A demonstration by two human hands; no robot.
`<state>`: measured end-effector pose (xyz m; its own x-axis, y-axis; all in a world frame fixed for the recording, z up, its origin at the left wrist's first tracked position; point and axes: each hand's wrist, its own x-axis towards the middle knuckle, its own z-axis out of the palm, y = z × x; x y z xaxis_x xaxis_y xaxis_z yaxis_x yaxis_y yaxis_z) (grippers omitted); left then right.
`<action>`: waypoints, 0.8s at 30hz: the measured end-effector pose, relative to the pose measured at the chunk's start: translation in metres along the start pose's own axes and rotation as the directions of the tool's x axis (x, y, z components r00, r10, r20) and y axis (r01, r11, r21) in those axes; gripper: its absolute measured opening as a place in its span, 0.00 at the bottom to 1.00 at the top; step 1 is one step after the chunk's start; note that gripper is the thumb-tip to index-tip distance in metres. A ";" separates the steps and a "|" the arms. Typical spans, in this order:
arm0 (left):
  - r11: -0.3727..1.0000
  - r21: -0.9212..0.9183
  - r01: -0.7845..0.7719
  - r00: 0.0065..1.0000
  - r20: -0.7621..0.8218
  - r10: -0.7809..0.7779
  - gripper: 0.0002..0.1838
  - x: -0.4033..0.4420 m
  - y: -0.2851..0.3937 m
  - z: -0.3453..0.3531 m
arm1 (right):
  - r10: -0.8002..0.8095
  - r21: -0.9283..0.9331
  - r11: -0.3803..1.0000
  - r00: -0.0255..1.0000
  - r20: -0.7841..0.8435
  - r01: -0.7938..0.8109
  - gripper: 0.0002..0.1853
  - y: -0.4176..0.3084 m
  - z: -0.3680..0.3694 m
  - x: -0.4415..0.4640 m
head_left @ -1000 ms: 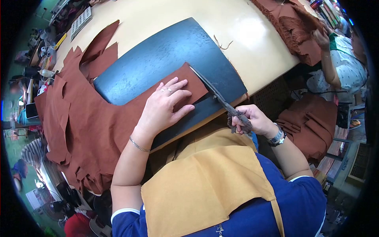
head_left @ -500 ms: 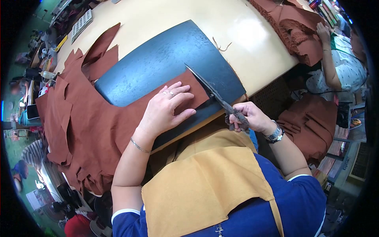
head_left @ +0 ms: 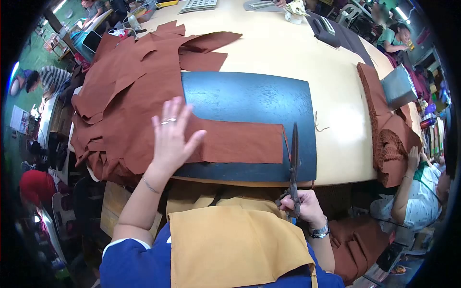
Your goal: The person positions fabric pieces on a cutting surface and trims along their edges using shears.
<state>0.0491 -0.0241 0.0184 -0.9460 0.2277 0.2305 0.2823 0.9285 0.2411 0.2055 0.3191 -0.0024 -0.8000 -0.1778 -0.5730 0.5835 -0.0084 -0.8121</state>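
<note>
Two bare hands are at work over a smooth, pale cream table (head_left: 338,108). The left hand (head_left: 172,137) has its grip wide open, fingers spread and holding nothing, above the matte, rust-brown material (head_left: 139,81); whether it touches the surface cannot be told. The right hand (head_left: 302,204) has its grip closed around the handles of dark metal scissors (head_left: 294,163), which look wrapped in ragged grey stuff. The long, slim blades lie close together, pointing away from the person over the right part of a blue-black board (head_left: 254,96).

That board is glossy and finely pitted, with a gently bowed far edge. The brown material lies in a broad, layered heap with pointed, uneven edges at the left, and one straight-sided, square-ended tongue reaches across the board to near the blades. A thin reddish strip (head_left: 286,141) lies beside its end.

At the right, a grey, metallic-looking box (head_left: 398,87) stands by a frayed brown piece (head_left: 391,149); its contents cannot be made out. On the far side, a small white pot (head_left: 294,18) holds something pale and crumpled.
</note>
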 end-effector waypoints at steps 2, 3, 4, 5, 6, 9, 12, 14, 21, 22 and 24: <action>0.977 0.133 0.167 0.980 0.088 -0.179 0.42 -0.015 -0.022 0.015 | -0.046 -0.039 0.998 0.999 0.013 0.046 0.08 0.005 -0.001 0.003; 0.960 0.187 0.208 0.961 0.142 -0.236 0.44 -0.021 -0.025 0.019 | -0.068 -0.056 0.996 0.998 0.018 0.069 0.08 0.008 -0.001 0.003; 0.961 0.203 0.189 0.962 0.156 -0.222 0.44 -0.024 -0.026 0.023 | -0.059 -0.043 0.997 0.998 -0.002 0.059 0.07 0.008 0.001 0.002; 0.962 0.216 0.166 0.964 0.171 -0.205 0.44 -0.023 -0.017 0.021 | -0.098 -0.015 0.995 0.995 -0.017 0.098 0.07 0.012 0.003 0.001; 0.964 0.224 0.144 0.965 0.183 -0.187 0.45 -0.020 -0.007 0.022 | -0.139 0.007 0.990 0.990 -0.036 0.139 0.08 0.019 0.004 0.001; 0.987 0.157 -0.034 0.974 0.229 -0.003 0.45 -0.003 0.024 0.036 | -0.192 0.004 0.981 0.976 -0.103 0.193 0.08 0.027 0.006 -0.003; 0.940 -0.035 -0.340 0.908 0.246 0.338 0.46 0.021 0.062 0.054 | -0.263 0.013 0.963 0.951 -0.162 0.269 0.08 0.036 0.008 -0.008; 0.824 -0.190 -0.534 0.785 0.251 0.567 0.44 0.041 0.088 0.065 | -0.289 0.081 0.947 0.933 -0.213 0.312 0.08 0.036 0.010 -0.011; 0.623 -0.064 -0.780 0.598 0.218 0.771 0.42 0.169 0.054 0.074 | -0.277 0.076 0.948 0.917 -0.288 0.310 0.08 0.039 0.007 -0.027; 0.647 0.060 -0.761 0.645 0.185 0.741 0.42 0.183 0.030 0.080 | -0.263 0.059 0.955 0.922 -0.286 0.291 0.08 0.040 0.006 -0.029; 0.703 0.219 -0.676 0.735 0.263 0.625 0.45 0.196 -0.011 0.072 | -0.236 0.028 0.967 0.937 -0.257 0.252 0.09 0.045 0.004 -0.032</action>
<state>-0.1511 0.0317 -0.0072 -0.5610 0.8246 0.0724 0.8033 0.5635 -0.1930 0.2577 0.3204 -0.0199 -0.9235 0.0885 -0.3733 0.3670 -0.0804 -0.9268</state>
